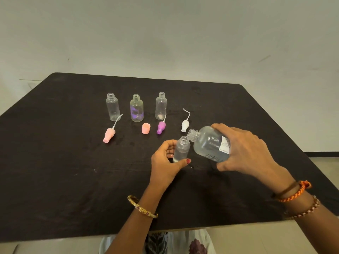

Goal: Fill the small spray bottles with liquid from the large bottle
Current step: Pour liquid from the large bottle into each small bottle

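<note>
On the dark brown tabletop [73,180], the left hand [166,162] holds a small clear plastic spray bottle [181,149] upright near the middle, its fingers curled behind the body and the thumb across the base at the front. The neck is open, and a little clear liquid seems to sit at the bottom, though the thumb hides part of it. The right hand [244,149] grips a large clear plastic bottle with a white label [211,143], its fingers wrapped over the top and the thumb under the near side. That bottle is tilted to the left, its uncapped mouth just beside and above the small bottle's neck, with clear liquid lying along its lower side.

Farther back stands a row of three uncapped small bottles: an empty-looking clear one on the left [112,107], a rounder one with purple markings [136,109] in the middle, and a clear one on the right [161,106].

In front of them lie a pink spray pump with a dip tube [109,134], a pink cap [146,128], a purple spray pump [161,127] and a white spray pump [185,125].
</note>
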